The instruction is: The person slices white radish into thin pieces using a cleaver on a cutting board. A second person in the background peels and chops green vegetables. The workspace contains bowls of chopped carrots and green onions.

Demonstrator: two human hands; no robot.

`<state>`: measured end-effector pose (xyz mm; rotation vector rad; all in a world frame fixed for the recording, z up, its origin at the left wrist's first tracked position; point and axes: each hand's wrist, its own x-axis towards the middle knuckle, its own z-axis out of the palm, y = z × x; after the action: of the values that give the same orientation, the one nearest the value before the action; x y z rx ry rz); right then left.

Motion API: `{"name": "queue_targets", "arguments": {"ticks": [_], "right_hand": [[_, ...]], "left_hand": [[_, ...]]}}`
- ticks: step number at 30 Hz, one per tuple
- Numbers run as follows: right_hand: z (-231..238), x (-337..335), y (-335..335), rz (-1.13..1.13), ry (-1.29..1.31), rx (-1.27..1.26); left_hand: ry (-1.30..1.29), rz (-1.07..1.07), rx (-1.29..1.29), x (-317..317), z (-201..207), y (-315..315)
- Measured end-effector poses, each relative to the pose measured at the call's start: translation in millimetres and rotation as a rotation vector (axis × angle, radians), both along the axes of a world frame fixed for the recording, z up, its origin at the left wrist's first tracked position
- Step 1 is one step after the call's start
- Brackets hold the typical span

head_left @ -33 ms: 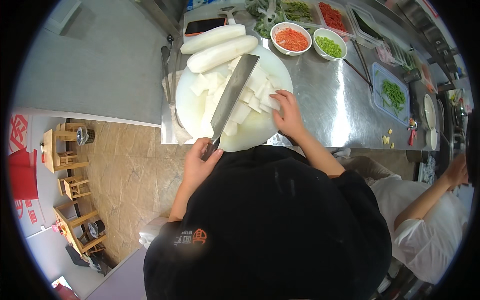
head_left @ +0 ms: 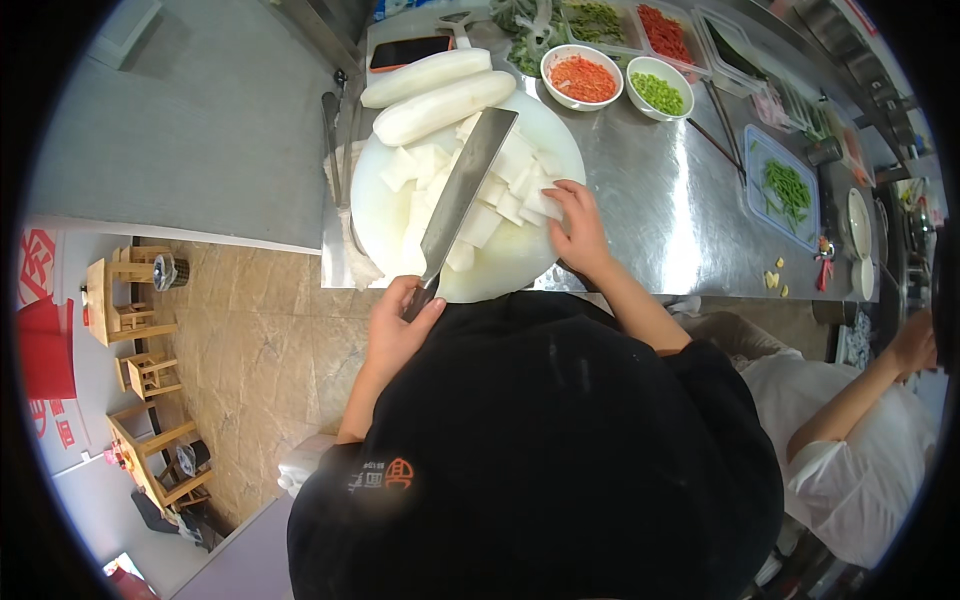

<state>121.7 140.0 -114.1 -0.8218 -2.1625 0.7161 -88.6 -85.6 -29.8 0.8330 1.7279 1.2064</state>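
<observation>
Edges: round board (head_left: 515,268) reaches table's (head_left: 640,220) near edge | Room: steel surface extends right to blue tray (head_left: 768,143) | Left hand (head_left: 398,325): grip closed around knife (head_left: 470,180) | Right hand (head_left: 582,238): fingertips at white slices (head_left: 484,226), pinch cannot tell | Slices: on board, flanking knife

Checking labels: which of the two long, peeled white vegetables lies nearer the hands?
The front long, peeled white vegetable, right beside the cut white pieces; the other vegetable lies behind it, beside the black-screened phone.
</observation>
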Motion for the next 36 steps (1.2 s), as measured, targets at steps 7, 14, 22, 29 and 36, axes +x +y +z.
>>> {"name": "queue_targets", "arguments": {"ticks": [7,14,22,29,36], "right_hand": [[12.1,-14.9,-15.7,-0.099,-0.179,0.134],[1.1,-10.8,-6.8,-0.083,-0.072,-0.067],[23.1,3.7,7.1,0.02,-0.108,-0.164],[-0.3,3.6,3.0,-0.359,0.006,-0.439],[30.0,-36.9,-34.8,-0.472,-0.508,-0.176]], "left_hand": [[-0.06,0.032,0.011,9.2,6.1,1.1],[-0.095,0.008,0.025,15.3,6.8,0.1],[-0.114,0.01,-0.023,16.3,12.1,-1.8],[-0.127,-0.004,-0.016,14.9,10.6,-2.8],[-0.111,-0.046,0.057,16.9,6.8,-1.6]]}}
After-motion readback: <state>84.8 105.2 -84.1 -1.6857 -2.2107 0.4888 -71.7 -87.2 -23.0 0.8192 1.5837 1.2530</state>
